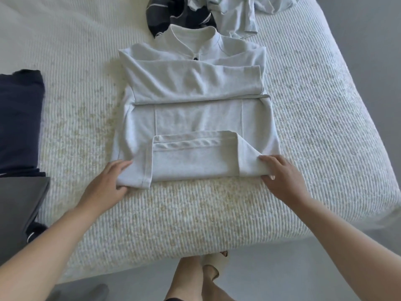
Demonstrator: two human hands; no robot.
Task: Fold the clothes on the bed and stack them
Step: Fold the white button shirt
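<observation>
A pale grey collared shirt (195,114) lies flat in the middle of the bed, collar away from me, its sleeves folded across the chest. Its bottom hem is turned up in a short fold toward the collar. My left hand (108,181) grips the near left corner of that fold, thumb under the cloth. My right hand (280,172) grips the near right corner, fingers on top and thumb beneath. A folded navy garment (19,120) rests on a folded dark grey one (19,209) at the left edge.
The bed (314,131) has a white ribbed cover; its near edge runs just in front of me, with grey floor (282,279) and my feet below. Behind the shirt lie an unfolded dark patterned garment (180,16) and a crumpled light blue one (238,16).
</observation>
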